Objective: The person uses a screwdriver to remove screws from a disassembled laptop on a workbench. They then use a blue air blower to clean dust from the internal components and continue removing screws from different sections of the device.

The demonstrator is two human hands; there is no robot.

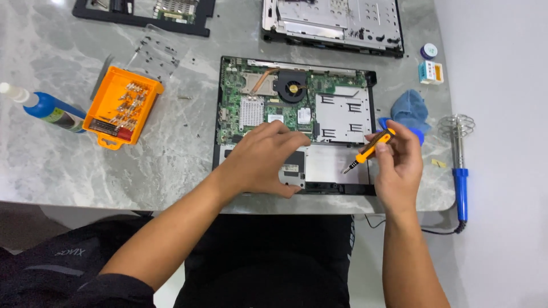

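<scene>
An opened laptop base (342, 114) lies on the marble table, its green circuit board, black fan (291, 86) and copper heat pipe exposed. My left hand (262, 159) rests palm down on the near left part of the base, fingers curled over a dark panel; whether it pinches anything is hidden. My right hand (399, 159) hovers at the base's near right corner and holds a small orange and black screwdriver (368, 151), tip pointing down and left toward the silver plate.
An orange bit case (117, 105) and a blue bottle (48, 108) lie at the left, with loose screws scattered nearby. Other laptop parts (331, 25) sit at the far edge. A blue cloth (410, 108), a soldering iron (459, 182) and a small solder spool (428, 51) are at the right.
</scene>
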